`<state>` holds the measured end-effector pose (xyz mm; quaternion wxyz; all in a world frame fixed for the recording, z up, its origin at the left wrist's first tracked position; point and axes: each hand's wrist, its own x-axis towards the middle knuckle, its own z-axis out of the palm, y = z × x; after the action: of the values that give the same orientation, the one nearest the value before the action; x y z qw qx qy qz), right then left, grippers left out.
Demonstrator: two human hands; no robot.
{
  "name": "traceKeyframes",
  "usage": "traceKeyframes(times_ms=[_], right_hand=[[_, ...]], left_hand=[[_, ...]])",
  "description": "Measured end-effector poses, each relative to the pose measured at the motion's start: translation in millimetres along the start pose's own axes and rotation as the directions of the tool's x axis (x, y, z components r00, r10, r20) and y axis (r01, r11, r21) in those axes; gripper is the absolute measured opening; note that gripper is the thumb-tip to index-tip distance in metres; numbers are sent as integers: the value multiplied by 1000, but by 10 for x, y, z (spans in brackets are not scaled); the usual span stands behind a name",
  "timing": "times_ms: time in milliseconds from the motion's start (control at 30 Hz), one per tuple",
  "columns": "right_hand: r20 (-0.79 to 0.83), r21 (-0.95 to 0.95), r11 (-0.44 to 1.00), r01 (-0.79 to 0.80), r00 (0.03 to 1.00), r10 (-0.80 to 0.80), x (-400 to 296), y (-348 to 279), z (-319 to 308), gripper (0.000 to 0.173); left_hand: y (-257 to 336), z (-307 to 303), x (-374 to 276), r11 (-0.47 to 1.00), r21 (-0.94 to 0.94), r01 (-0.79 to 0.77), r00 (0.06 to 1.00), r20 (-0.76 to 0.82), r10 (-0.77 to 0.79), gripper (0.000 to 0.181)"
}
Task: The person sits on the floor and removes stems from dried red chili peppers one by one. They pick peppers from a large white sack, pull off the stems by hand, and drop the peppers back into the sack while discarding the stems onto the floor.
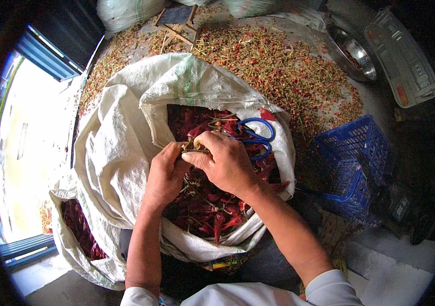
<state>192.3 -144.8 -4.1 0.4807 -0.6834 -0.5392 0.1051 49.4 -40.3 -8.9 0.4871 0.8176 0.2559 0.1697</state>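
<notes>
Over an open white woven sack [221, 91] full of dried red chili peppers [217, 225], both hands meet. My left hand [167, 172] and my right hand [227, 162] grip a small bunch of chili stems [192, 147] between thumbs and fingers. What else lies inside the fingers is hidden. Just beyond my right hand, scissors with blue handles [263, 134] rest on the peppers near the sack's rim; their blades are mostly hidden. A loose red pepper piece [266, 114] lies on the rim.
Pepper stems and scraps [271, 65] cover the floor beyond the sack. A blue plastic basket [355, 164] stands at right, below a metal bowl [355, 53] and a clear plastic bin [405, 61]. A folding stool [177, 23] stands at the back; a second sack [58, 218] with peppers is at left.
</notes>
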Motion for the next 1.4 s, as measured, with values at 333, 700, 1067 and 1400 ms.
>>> traceKeyframes(times_ms=[333,700,1067,1400], right_hand=[[-8,467,812,-350,917,400,-49,23,123,24],[261,645,603,-469,877,403,41,146,-158,25],[279,501,805,-319,940,198,0,163,-69,24],[57,81,980,-179,983,175,4,78,1,30]], left_hand=[[78,169,-4,959,-268,97,988,-88,-124,14],[113,23,-26,701,-712,37,931,-230,-283,23],[-44,-4,-40,964,-230,134,989,-33,-145,33],[147,89,5,961,258,-96,983,-129,133,36]])
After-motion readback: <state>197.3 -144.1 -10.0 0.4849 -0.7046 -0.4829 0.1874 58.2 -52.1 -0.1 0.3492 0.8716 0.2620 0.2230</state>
